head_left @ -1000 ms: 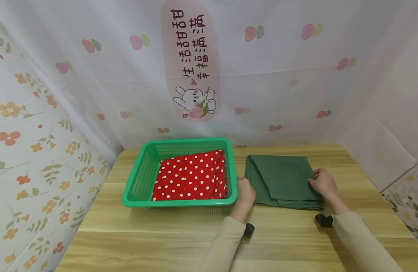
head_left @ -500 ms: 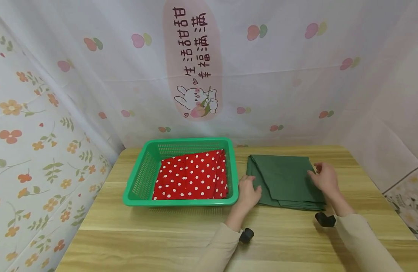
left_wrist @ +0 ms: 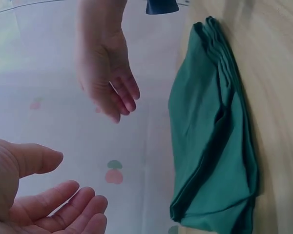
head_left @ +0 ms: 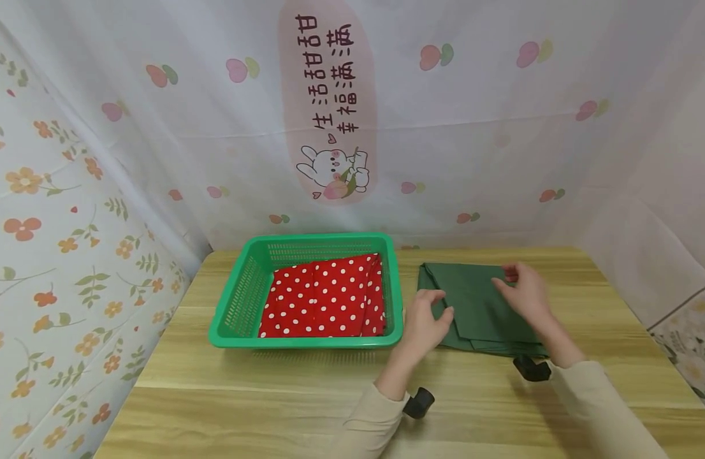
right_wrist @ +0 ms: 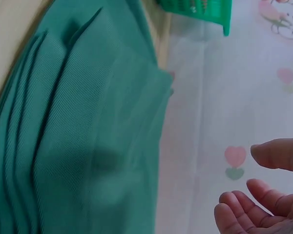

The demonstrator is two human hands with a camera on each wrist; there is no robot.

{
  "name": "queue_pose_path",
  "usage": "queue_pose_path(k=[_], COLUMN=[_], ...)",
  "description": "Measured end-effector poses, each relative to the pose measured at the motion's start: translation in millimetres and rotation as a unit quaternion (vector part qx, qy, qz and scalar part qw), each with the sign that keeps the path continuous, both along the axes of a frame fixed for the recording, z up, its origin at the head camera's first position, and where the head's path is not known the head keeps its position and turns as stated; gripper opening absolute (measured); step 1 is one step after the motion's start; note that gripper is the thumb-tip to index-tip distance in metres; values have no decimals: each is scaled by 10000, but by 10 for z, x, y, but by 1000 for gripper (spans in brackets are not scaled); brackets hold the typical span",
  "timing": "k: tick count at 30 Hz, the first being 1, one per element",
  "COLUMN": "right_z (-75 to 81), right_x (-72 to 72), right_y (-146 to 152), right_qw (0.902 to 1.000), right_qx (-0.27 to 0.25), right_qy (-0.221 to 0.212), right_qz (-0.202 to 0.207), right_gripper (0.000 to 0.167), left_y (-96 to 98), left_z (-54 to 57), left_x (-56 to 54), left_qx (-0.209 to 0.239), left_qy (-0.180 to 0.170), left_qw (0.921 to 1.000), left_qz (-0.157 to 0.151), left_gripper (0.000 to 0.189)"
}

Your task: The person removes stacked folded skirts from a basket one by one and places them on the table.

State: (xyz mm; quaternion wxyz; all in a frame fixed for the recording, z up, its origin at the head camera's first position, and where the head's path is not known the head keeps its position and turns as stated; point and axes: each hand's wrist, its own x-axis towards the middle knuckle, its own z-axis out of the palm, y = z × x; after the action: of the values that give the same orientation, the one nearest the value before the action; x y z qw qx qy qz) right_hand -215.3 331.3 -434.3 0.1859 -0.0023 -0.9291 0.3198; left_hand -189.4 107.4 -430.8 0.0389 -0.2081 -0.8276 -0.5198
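A folded dark green cloth (head_left: 479, 303) lies on the table, its stacked layers showing along the near edge. My left hand (head_left: 424, 325) hovers over the cloth's left side, thumb and fingers apart with nothing between them. Above the cloth's right part is my right hand (head_left: 524, 293), its fingers loosely bent and holding nothing. Both wrist views show a gap between the hands and the cloth (left_wrist: 210, 126). To the left stands a green plastic basket (head_left: 306, 343), with a folded red cloth with white dots (head_left: 324, 299) inside it.
The wooden table (head_left: 261, 408) reaches back to a white printed curtain (head_left: 473, 153). A flowered cloth (head_left: 71, 268) hangs along the left side. The basket's right rim is close beside my left hand.
My left hand has lifted from beside the basket and moved right over the green cloth. My right hand has let go of the cloth's right edge and moved up and left.
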Motion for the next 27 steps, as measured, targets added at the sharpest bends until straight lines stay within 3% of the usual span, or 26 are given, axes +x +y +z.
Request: queue_pose_path(k=[5,15,22,27], right_z=[65,119,168,209], right_x=[-17,-60,-121,-181], right_y=[-178,-518,-784,-1023], right_qw=[9998,9978,9963,9930], right_qx=[-171,-585,-706,-847], right_qy=[100,-113,-133,-73], right_qz=[97,277,468,826], right_gripper=[31,31,31,29], left_y=[-73,-250,-434,-601], left_z=[68,150,122,84], left_x=[4,-38,-102,-138], left_qx=[110,174,238,212], left_qy=[45,7,236,329], left_qw=[9998,9986,9967,9948], left_qz=[138,502,745,941], left_gripper=[25,26,27,28])
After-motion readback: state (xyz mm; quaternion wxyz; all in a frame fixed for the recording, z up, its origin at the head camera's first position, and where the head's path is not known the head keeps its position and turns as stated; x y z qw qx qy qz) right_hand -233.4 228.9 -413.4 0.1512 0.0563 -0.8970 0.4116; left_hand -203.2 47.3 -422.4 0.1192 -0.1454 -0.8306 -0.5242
